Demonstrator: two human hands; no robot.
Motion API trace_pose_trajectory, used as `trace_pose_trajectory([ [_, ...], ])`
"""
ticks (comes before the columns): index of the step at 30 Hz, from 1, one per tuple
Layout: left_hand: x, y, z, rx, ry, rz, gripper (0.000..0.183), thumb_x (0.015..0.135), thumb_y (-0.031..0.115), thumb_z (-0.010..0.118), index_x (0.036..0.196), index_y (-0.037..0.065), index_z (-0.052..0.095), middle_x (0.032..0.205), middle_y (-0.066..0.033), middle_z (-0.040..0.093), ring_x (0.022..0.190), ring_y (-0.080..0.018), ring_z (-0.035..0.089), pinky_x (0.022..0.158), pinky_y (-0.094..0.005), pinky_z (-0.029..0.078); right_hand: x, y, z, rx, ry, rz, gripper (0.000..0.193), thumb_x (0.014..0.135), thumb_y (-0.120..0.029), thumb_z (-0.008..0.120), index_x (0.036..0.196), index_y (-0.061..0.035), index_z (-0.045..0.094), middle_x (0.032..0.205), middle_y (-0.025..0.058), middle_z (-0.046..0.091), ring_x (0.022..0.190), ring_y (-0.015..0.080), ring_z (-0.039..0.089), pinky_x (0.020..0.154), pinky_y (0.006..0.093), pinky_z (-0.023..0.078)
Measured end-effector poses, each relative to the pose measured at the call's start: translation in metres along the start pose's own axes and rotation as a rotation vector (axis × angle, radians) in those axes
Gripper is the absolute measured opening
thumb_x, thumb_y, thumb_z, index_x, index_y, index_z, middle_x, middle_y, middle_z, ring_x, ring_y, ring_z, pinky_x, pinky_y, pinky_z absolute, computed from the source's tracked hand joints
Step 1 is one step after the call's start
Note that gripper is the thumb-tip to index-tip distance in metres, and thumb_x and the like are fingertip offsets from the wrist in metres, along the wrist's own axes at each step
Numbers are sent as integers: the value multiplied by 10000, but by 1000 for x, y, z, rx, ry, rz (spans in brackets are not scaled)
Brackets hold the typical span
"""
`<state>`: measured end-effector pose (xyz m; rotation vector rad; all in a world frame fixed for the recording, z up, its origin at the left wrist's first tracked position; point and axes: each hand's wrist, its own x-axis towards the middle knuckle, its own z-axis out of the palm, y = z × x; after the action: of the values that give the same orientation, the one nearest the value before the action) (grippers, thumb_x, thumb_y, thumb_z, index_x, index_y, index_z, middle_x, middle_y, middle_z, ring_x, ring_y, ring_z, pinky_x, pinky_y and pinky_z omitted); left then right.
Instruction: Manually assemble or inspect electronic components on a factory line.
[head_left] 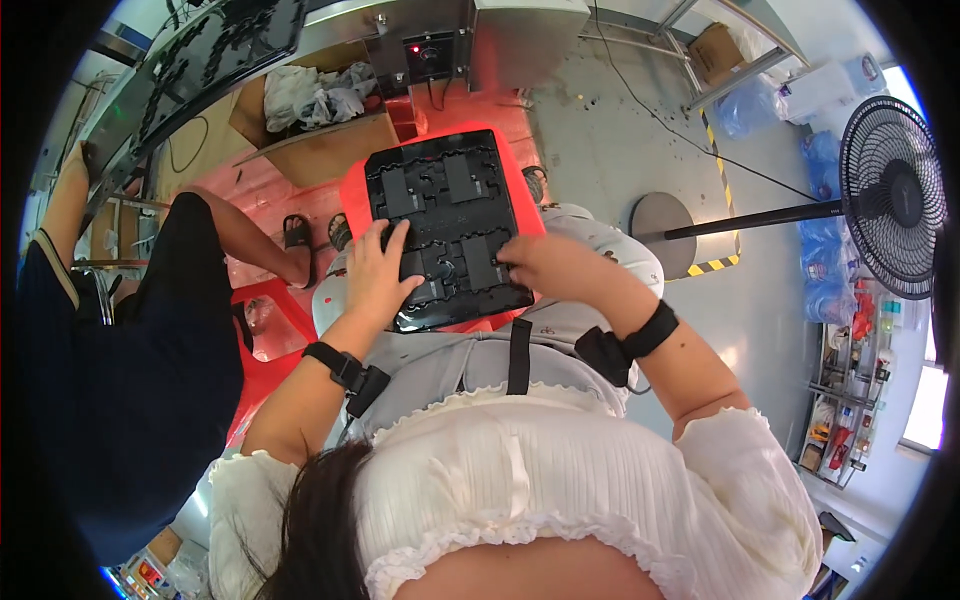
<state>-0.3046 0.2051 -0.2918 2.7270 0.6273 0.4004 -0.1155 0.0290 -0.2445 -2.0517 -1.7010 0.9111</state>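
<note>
White ruffled blouse (pixel 520 490) fabric lies nearest the camera, and beyond it a black tray (pixel 455 218) rests over a red surface (pixel 518 178) at the lap. Left hand (pixel 374 275) lies with fingers spread across the tray's near left edge; right hand (pixel 548 266) touches its right side, fingertips bent, and whether they pinch anything I cannot tell. Both hands hide parts of the rim. Glossy and round-cornered, the tray has jagged-edged recesses with flat dark rectangles.

There can be counted one black rectangular plastic tray (pixel 460 212), one bare left hand (pixel 376 272), one bare right hand (pixel 543 267), two black wrist straps (pixel 652 332), one round black standing fan (pixel 905 190) and one dark-clothed co-worker (pixel 130 380).
</note>
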Motion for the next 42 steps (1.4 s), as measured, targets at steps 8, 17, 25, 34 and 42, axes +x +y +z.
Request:
trace_pose_trajectory([
  [8, 123, -49, -99, -1748, 353, -665, 824, 747, 470, 635, 1271, -46, 264, 1186, -208, 423, 1101, -315, 447, 893, -460, 418, 6, -62, -63, -143, 236, -35, 296, 799, -149, 550, 1069, -27, 540, 980, 145, 568, 894, 318, 545, 781, 386, 427],
  [17, 128, -110, -82, -1939, 337, -545, 333, 854, 298, 558, 1059, 48, 478, 1019, -77, 504, 1029, -277, 496, 802, -382, 450, -17, -23, -7, 98, 92, 127, 296, 793, -165, 569, 1043, -7, 562, 916, 159, 591, 850, 310, 564, 737, 363, 438],
  [25, -21, -101, -8, -1293, 76, -707, 338, 868, 318, 528, 1032, 26, 577, 938, -49, 589, 862, -135, 546, 792, -270, 424, -8, 20, 5, 491, 137, 390, 370, 832, -285, 522, 1045, 16, 544, 825, 182, 602, 755, 306, 591, 699, 337, 466],
  [34, -23, -67, 42, -404, -55, -477, 361, 805, 316, 600, 835, -44, 590, 632, -67, 555, 575, -145, 541, 527, -279, 442, 22, 32, 47, 128, 146, 589, 510, 766, -342, 594, 1034, 83, 507, 918, 225, 597, 927, 337, 580, 791, 391, 453],
  [42, 7, -54, 26, -571, -300, -815, 391, 795, 327, 619, 794, -63, 592, 655, -110, 596, 594, -199, 596, 519, -354, 488, 26, 44, 43, 352, -72, 730, 388, 793, -293, 552, 889, 82, 582, 734, 221, 611, 602, 338, 617, 544, 411, 502],
])
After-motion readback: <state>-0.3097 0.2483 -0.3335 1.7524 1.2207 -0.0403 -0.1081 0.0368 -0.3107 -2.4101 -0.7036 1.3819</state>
